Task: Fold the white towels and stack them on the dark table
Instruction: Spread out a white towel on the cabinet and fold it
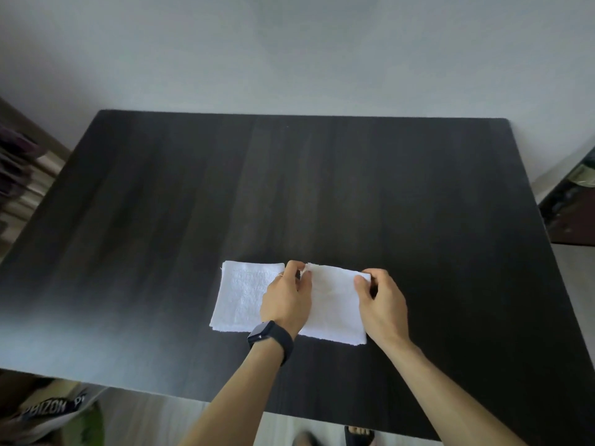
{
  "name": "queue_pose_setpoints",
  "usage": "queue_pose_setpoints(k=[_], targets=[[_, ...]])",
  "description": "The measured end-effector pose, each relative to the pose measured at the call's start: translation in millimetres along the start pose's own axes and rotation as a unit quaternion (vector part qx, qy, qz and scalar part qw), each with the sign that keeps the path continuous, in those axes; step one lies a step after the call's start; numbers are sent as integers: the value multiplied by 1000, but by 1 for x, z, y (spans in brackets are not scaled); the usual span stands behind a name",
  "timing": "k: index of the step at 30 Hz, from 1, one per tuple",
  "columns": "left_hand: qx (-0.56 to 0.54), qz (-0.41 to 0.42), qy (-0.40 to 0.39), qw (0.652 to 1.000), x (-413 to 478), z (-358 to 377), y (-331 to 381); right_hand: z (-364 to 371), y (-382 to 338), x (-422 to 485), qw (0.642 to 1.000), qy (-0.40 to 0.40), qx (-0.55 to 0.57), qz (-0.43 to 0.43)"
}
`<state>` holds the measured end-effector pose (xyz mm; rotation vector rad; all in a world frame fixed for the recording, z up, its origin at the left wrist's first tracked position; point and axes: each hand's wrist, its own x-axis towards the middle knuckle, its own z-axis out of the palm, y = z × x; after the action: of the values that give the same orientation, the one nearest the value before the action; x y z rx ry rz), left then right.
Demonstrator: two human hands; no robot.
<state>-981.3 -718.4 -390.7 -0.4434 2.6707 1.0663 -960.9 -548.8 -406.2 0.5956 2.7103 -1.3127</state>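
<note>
A white towel (335, 310) lies folded near the front of the dark table (289, 188). My left hand (288, 299), with a dark watch on the wrist, pinches its far left corner. Its far right corner is pinched by my right hand (381, 302). Both held corners are slightly lifted off the table. A second folded white towel (244, 294) lies flat right beside it on the left, partly covered by my left hand.
The table's far edge meets a pale wall. Shelves with dark items stand at the left (16, 175), a dark cabinet at the right (570, 207). A bag with lettering (48, 410) lies on the floor at the lower left, near my feet (357, 434).
</note>
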Motion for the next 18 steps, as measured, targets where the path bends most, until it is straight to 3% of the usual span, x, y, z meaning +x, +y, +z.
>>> queue_pose_setpoints(k=[8,10,13,18], targets=[[85,33,22,996,-3,-1,4,0,4,-3,994,17,-108,-30],[131,99,77,983,-12,1,1,-1,5,-10,990,53,-121,-59],[216,245,116,938,-20,6,-13,0,9,-23,964,101,-168,-179],[310,293,30,904,-17,15,-43,13,19,-31,918,-5,-307,-251]])
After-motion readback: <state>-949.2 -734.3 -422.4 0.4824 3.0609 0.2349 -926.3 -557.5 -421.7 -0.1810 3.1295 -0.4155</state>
